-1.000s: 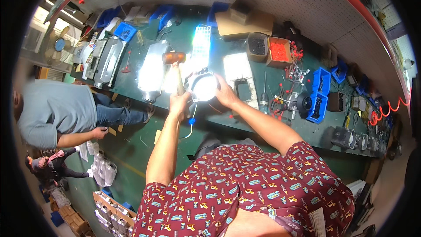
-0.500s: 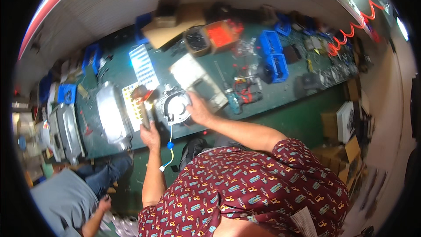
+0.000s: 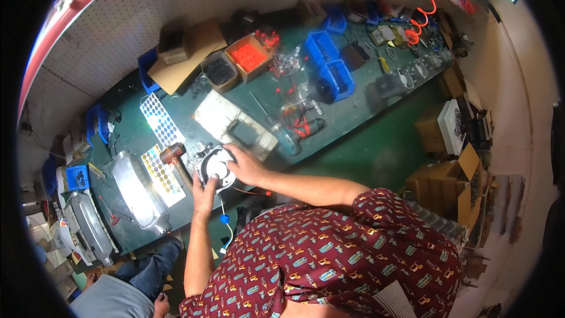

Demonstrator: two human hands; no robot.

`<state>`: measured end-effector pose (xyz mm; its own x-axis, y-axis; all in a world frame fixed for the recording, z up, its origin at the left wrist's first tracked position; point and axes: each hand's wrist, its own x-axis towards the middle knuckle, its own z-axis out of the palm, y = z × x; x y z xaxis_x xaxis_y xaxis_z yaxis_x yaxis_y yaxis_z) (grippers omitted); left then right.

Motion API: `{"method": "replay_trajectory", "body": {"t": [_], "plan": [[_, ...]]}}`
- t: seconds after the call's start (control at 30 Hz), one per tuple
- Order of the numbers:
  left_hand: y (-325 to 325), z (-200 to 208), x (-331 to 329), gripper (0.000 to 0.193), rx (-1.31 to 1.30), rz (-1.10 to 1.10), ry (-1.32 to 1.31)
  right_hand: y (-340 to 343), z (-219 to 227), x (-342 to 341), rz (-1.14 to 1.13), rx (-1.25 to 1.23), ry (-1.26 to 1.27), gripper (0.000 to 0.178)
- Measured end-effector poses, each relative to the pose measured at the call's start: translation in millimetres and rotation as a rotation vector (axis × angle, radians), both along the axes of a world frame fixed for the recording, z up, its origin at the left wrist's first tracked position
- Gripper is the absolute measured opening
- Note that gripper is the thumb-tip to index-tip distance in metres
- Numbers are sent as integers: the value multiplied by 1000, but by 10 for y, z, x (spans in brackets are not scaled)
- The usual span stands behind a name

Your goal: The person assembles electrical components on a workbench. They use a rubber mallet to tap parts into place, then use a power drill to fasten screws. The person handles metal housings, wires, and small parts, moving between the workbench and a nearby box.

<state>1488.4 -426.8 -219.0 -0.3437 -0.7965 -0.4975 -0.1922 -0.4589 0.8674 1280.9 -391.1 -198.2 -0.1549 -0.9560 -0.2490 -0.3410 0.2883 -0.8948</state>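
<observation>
A round silver metal housing with a pale ring face is held up at the bench's front edge. My left hand grips its lower left side, thumb on the face. Across from it, my right hand is closed on the upper right rim, fingers partly hidden behind. From the housing hangs a thin cable with a blue bead and a white plug. Just left of the housing lies a mallet with a brown head, its handle pointing toward my left hand. A worn pale block with a rectangular opening lies beyond.
Sticker sheets and a large silver casting are to the left. A cordless drill lies right. Behind stand a box of red parts, a box of black parts and blue bins. Another person is at lower left.
My left hand has let go of the mallet, which now lies on the bench, and has moved onto the housing. My right hand keeps its hold. The view has shifted.
</observation>
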Motion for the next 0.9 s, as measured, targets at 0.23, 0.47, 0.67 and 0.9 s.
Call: {"method": "replay_trajectory", "body": {"t": [0.23,0.47,0.67,0.9], "plan": [[-9,59,30,61,38,12,-67,378,-200,-358,-126,60,-178,34],[-138,-27,222,54,-52,-102,-162,1275,-622,-817,-211,292,-189,24],[-150,109,141,37,-63,-75,-122,2030,-763,-1167,-263,428,10,24],[-295,119,159,60,-179,-56,-188,3073,-1289,-1699,-267,464,233,25]]}}
